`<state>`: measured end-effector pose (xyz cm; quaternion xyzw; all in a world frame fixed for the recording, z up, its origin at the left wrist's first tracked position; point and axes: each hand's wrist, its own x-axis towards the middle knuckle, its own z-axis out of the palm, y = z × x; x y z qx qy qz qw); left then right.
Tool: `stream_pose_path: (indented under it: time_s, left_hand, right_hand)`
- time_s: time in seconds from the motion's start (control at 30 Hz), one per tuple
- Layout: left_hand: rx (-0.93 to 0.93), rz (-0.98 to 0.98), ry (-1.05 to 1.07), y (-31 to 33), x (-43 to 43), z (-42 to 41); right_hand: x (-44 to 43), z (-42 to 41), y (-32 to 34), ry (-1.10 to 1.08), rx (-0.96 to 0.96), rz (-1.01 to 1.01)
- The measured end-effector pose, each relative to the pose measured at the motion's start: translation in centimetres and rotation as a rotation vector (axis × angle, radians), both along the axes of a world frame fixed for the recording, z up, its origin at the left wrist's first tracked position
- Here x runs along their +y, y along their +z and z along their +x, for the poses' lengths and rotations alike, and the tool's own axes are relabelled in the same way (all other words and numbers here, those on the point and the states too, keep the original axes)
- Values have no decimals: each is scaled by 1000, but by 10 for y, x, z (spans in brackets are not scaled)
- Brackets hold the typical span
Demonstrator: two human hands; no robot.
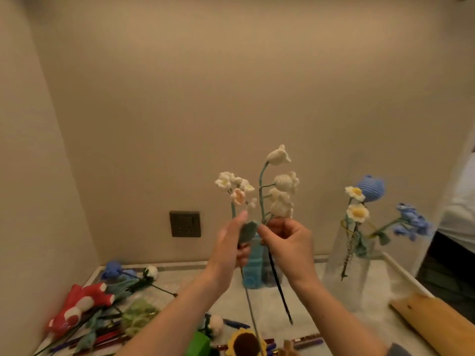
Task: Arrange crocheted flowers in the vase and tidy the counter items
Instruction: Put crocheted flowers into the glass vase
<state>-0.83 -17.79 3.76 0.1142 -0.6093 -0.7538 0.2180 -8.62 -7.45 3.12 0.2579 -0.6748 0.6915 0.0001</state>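
Holding 2 crocheted sprigs: left grip (228, 245) curled round a white-and-peach cluster (235, 187), right grip (285, 242) pinching cream bell flowers (282, 186) by the green stem.

Sunflower (245, 343) partly beyond bottom edge.

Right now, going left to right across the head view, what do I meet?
Red toy figure → wall socket → left hand holding small white flower sprig → right hand pinching bell-flower stem → glass vase → wooden rolling pin.
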Motion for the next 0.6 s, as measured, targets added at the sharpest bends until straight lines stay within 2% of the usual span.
stream_pose_path:
  time_s: [0.4,0.53,0.6]
  left_hand:
    - [-84,-12,114,-12,113,-23]
    - [-101,34,126,-19,141,-19]
    - [-126,48,139,-21,155,-18]
  right_hand:
    - [118,-2,-28,-111,237,269]
    - [160,5,-27,4,188,268]
    - [180,8,-29,43,53,207]
